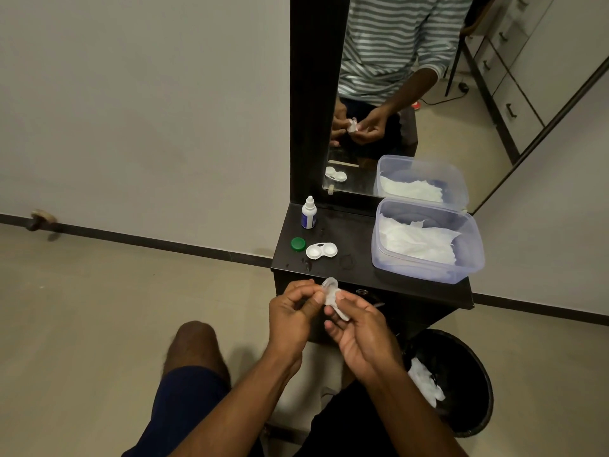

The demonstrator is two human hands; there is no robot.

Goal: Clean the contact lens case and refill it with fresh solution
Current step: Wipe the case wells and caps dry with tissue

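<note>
Hands: while both pinch a clear lens case (330, 293) off the vanity shelf's (362, 275) front edge, left hand (291, 316) and right hand (359, 328) flank it.
Axis: tilts upward, away.

bench (359, 268): glossy black | solution bottle (309, 213): white, blue label | cap (298, 244) beside bottle: green | lens case (321, 251) by cap: white | tub (474, 258): clear, bluish, white tissues (418, 240) inside | shirt (395, 37) in mirror above bench: grey-and-white stripes | bin (468, 364) below bench: black
</note>
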